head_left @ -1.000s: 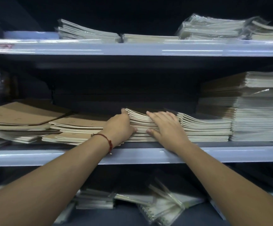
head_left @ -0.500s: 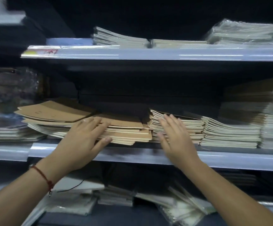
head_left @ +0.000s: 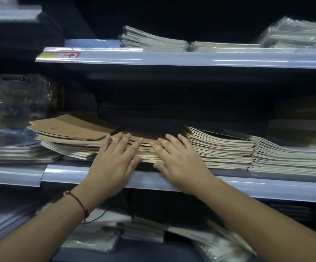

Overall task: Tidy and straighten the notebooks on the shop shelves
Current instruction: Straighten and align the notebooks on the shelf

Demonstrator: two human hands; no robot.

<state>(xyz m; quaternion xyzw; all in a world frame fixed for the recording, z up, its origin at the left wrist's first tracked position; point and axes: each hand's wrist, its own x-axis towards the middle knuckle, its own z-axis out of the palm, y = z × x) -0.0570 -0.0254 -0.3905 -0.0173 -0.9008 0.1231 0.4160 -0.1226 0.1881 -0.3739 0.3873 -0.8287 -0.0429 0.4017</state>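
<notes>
- Plastic-wrapped packs (head_left: 96, 241) lie jumbled on the lowest shelf, nearest of all, with a thin black cord (head_left: 104, 214) trailing across them.
- Red string bracelet (head_left: 78, 202) on the left wrist, both forearms reaching up and in from the near edge.
- Left hand (head_left: 113, 165) is flat, fingers straight and spread, laid on top of the middle stack of brown notebooks (head_left: 145, 146) — thumb down against the stack's near edge, nothing gripped.
- Right hand (head_left: 179, 163) mirrors it just beside: fingers straight and fanned over the same stack, thumb at the near edge, pressing rather than holding.
- That stack sits on the middle shelf (head_left: 266, 188), right at its pale front lip.
- Left of the hands, a fanned, untidy heap of kraft-covered notebooks (head_left: 68, 133) tilts over its neighbours.
- Right of the hands, two neater cream-edged piles (head_left: 221, 152) stand side by side, touching — a taller block beyond them is cut off by the right edge.
- Far left, blurred wrapped goods (head_left: 15, 103); too smeared to name.
- Farthest and highest, the top shelf (head_left: 172, 58) carries a red-marked label (head_left: 70, 54) and more flat piles (head_left: 153, 41), the right-hand ones in clear wrap (head_left: 297, 35).
</notes>
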